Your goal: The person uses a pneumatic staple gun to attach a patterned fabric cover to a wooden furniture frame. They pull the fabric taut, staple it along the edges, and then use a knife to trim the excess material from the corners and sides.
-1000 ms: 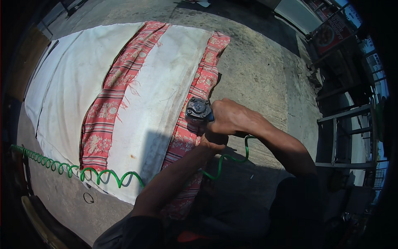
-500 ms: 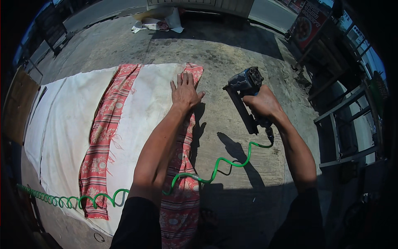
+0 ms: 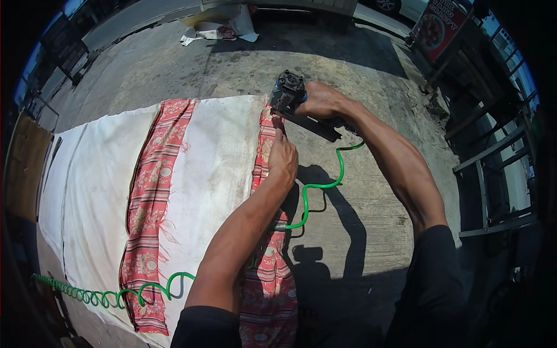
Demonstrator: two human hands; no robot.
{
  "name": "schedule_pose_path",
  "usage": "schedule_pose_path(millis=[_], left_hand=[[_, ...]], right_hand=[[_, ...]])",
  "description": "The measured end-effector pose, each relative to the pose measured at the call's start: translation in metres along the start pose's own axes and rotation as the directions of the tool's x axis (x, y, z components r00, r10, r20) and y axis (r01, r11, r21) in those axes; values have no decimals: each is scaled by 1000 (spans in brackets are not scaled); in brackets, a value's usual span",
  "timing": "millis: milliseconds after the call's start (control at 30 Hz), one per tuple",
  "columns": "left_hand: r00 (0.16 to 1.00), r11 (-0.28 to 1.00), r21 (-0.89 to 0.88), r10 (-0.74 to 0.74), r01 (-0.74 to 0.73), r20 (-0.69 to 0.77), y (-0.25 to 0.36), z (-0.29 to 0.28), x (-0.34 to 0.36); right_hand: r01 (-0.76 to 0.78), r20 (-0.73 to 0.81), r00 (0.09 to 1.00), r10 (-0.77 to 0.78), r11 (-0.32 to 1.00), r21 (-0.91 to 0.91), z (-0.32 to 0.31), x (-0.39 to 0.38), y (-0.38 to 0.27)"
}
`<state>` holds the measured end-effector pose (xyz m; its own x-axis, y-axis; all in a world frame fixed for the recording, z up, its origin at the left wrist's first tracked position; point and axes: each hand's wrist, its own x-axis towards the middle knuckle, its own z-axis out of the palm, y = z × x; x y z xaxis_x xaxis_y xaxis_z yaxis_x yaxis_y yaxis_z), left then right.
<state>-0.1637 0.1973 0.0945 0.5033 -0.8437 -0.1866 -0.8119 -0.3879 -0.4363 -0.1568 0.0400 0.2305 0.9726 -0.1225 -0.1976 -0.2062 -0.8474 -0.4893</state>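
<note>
My right hand (image 3: 322, 100) grips a black and blue pneumatic staple gun (image 3: 287, 91), its nose end at the far right corner of the cloth-covered panel. Just below that end, my left hand (image 3: 282, 158) is closed at the edge of a red patterned cloth (image 3: 268, 316), its fingertips near the tool. That cloth runs along the right side of the white fabric (image 3: 217, 151), and a second red patterned strip (image 3: 152, 168) crosses the fabric further left. A green air hose (image 3: 341, 168) hangs from the gun's handle and passes under my left forearm.
The hose's coiled part (image 3: 87, 297) lies over the near left of the fabric. A brown board (image 3: 20, 153) stands at the left edge, a metal frame (image 3: 493, 180) at the right. Scraps of cloth (image 3: 217, 29) lie on the concrete (image 3: 371, 191) at the back.
My right hand has brought the staple gun left to the panel's far right corner. My left hand, earlier spread flat on the fabric, has moved right and nearer, closing at the red cloth's edge.
</note>
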Motion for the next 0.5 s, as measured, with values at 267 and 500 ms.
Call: schedule_pose_path(millis=[267, 500], left_hand=[[999, 989, 143, 36, -35, -2, 13, 4, -1], [985, 994, -21, 109, -107, 136, 29, 15, 14]], right_hand=[[-91, 122, 987, 103, 991, -103, -5, 16, -15], [-40, 145, 987, 62, 988, -146, -6, -5, -22]])
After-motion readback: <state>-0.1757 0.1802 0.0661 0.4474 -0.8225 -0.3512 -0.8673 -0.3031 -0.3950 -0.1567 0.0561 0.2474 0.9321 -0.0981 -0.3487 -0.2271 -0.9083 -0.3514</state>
